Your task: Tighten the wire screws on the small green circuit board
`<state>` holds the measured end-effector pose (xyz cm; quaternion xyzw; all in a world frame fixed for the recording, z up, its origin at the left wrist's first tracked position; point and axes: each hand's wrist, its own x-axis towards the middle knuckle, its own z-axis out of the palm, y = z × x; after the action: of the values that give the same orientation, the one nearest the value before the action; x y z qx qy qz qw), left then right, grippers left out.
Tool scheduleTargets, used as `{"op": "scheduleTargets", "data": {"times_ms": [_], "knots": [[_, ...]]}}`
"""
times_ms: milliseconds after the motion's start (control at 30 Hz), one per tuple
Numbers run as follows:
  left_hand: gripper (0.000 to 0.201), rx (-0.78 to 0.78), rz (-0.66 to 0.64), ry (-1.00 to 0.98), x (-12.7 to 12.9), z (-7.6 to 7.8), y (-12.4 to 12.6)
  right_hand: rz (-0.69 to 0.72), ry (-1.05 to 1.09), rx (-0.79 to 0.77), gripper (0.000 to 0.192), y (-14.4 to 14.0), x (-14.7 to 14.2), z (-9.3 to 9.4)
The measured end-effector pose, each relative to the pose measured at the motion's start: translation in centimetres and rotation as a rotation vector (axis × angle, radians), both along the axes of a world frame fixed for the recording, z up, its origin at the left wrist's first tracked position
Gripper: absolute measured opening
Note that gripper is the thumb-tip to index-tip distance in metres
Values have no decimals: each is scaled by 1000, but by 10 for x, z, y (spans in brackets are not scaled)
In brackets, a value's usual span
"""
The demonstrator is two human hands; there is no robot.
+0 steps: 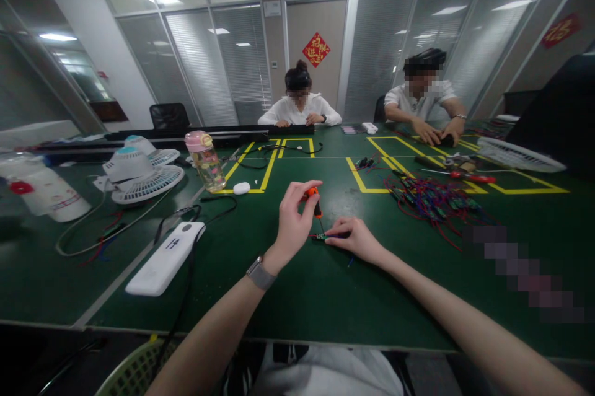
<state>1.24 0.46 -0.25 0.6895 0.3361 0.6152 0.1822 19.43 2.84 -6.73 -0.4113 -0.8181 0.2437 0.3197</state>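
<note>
Left hand [292,222] fingertips pinch orange screwdriver [314,198] upright; right hand [356,238] fingers pressed on small circuit board [318,236].

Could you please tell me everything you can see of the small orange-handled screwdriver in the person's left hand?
The screwdriver is small, with an orange handle and a dark, thin shaft. It stands nearly upright, tip down on a tiny circuit board lying on the green table. The left hand pinches its handle between the fingertips; the right hand presses the board flat beside it.
</note>
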Motion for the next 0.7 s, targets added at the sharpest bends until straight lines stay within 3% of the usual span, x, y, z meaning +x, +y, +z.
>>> {"op": "scheduleTargets", "data": {"times_ms": [167, 433, 700], "knots": [[31, -76, -181, 28, -4, 5, 2, 4, 11, 2, 17, 0, 0, 0], [16, 26, -24, 50, -6, 5, 0, 26, 32, -13, 18, 0, 2, 2], [33, -62, -179, 29, -1, 0, -4, 41, 16, 35, 16, 0, 1, 0]]}}
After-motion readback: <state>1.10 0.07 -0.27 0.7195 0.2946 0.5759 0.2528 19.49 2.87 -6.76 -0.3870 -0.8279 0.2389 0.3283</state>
